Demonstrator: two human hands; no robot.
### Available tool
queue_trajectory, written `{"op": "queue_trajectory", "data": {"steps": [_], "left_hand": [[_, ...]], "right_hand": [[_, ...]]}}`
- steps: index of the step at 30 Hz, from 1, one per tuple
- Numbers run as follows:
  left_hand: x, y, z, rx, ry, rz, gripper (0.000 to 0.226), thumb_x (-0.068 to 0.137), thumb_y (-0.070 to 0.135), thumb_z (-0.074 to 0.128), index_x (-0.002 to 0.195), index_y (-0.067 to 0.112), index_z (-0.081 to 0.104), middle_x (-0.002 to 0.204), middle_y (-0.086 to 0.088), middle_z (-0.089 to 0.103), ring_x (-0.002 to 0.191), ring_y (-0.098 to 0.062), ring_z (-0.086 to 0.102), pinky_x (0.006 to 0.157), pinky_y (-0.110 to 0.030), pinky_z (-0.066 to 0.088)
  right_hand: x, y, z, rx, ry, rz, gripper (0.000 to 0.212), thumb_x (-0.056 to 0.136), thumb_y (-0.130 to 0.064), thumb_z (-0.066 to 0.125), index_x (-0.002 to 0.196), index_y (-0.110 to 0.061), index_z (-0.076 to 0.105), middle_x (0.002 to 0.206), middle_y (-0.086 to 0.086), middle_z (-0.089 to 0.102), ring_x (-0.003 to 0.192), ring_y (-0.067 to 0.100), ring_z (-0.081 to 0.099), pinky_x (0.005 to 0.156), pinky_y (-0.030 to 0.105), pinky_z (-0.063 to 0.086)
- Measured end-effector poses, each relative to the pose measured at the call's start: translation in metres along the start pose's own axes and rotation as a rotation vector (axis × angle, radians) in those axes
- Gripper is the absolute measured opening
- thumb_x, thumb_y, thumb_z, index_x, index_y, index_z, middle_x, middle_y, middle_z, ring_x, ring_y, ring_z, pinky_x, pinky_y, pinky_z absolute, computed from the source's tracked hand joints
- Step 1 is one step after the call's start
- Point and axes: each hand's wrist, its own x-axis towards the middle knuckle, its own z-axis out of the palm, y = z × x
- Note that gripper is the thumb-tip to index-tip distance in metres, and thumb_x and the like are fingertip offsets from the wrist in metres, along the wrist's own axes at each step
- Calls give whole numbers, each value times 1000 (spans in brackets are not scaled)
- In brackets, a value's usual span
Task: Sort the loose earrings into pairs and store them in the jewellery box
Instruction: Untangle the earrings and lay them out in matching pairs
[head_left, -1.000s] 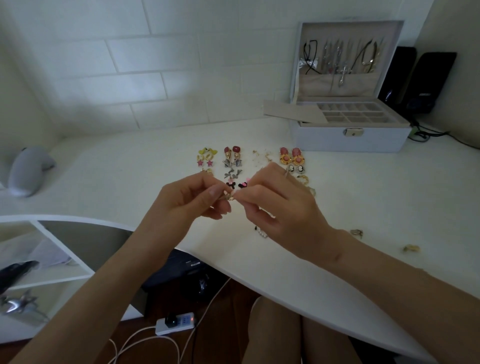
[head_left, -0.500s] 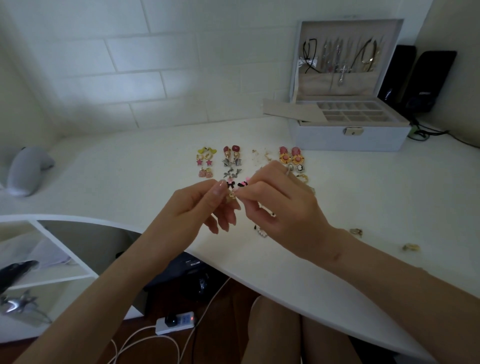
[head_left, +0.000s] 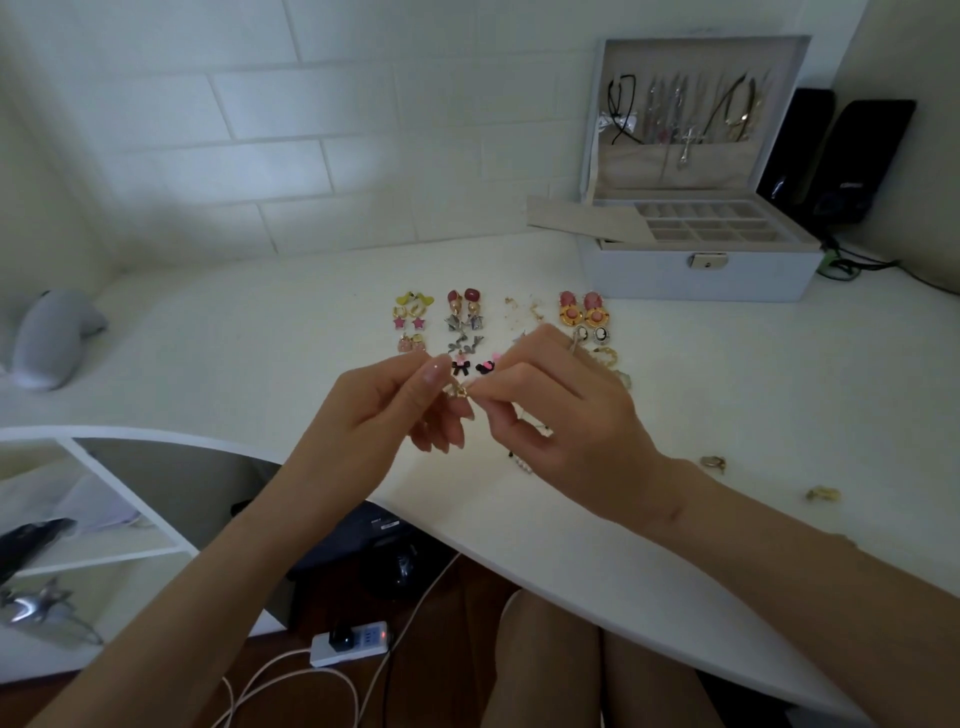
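Two hands met over the front of the worktop (head_left: 208, 338): our left hand (head_left: 379, 415) and our right hand (head_left: 566, 421) each pinched the same small gold earring (head_left: 459, 391) between thumb and fingertips, the other fingers loosely curled. Behind them we saw earrings lying in paired columns: a yellow pair (head_left: 413, 300), pink stars (head_left: 409, 323), a red pair (head_left: 464, 296), a round pink-and-gold pair (head_left: 582, 310) and black bows (head_left: 470, 368). Loose gold pieces (head_left: 712, 461) lay apart to the right, beside our right forearm. The jewellery box (head_left: 701, 275) stood open at the back right, well apart from the hands, its small compartments showing, necklaces hanging in its upright lid.
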Motion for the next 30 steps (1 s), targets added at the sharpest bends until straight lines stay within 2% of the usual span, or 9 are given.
{"op": "queue_trajectory", "data": {"steps": [4, 7, 12, 16, 19, 22, 26, 30], "left_hand": [[-1, 1, -1, -78, -39, -104, 43, 85, 36, 39, 70, 4, 64, 57, -4, 63, 54, -12, 57, 61, -24, 49], [-2, 1, -1, -109, -56, -135, 41, 83, 37, 42, 77, 2, 63, 61, -4, 65, 56, -12, 57, 59, -22, 50], [0, -3, -3, -189, 68, -125, 26, 79, 28, 53, 84, 2, 54, 61, -5, 64, 53, -12, 56, 55, -20, 50], [1, -6, -4, -210, 58, -126, 34, 84, 33, 42, 81, 4, 61, 65, -7, 67, 57, -14, 60, 55, -19, 50], [2, -8, -5, -151, -7, -116, 26, 79, 27, 53, 86, 5, 64, 72, -7, 69, 63, -13, 63, 59, -19, 52], [3, -9, -5, -109, -22, -71, 22, 74, 18, 59, 91, 3, 63, 74, -8, 70, 64, -13, 64, 60, -18, 52], [4, -9, -4, -64, 37, -23, 22, 71, 21, 63, 86, 4, 63, 71, -12, 67, 61, -13, 64, 59, -18, 51], [6, -11, -12, 69, 43, -18, 17, 70, 24, 66, 82, 12, 66, 71, -4, 68, 63, -12, 65, 61, -16, 51]], "right_hand": [[0, 0, -1, 13, -2, -29, 10, 79, 9, 65, 70, 4, 67, 66, 12, 57, 62, 25, 51, 66, 25, 43], [-2, -2, 1, 69, -46, 23, 7, 80, 7, 64, 74, 4, 67, 68, 12, 57, 67, 20, 50, 70, 18, 40], [0, -11, -1, 364, -187, 358, 5, 79, 3, 67, 77, -2, 65, 70, -2, 55, 64, 6, 48, 62, 13, 40], [6, -14, -5, 597, -270, 721, 11, 78, -2, 70, 76, -13, 66, 64, -10, 57, 60, 3, 52, 60, 13, 44], [8, -9, -6, 694, -313, 906, 10, 79, -3, 69, 76, -12, 67, 64, -7, 62, 60, 4, 55, 59, 17, 46], [10, -5, -8, 796, -363, 1040, 5, 81, -3, 67, 81, -8, 67, 63, -4, 63, 57, 4, 54, 56, 16, 44], [9, -2, -6, 920, -399, 1175, 4, 82, -6, 67, 86, -4, 68, 64, 1, 61, 57, 8, 53, 59, 21, 45], [9, -1, -5, 922, -445, 1192, 10, 82, -9, 68, 92, -6, 70, 63, -2, 63, 58, 8, 56, 62, 22, 47]]}}
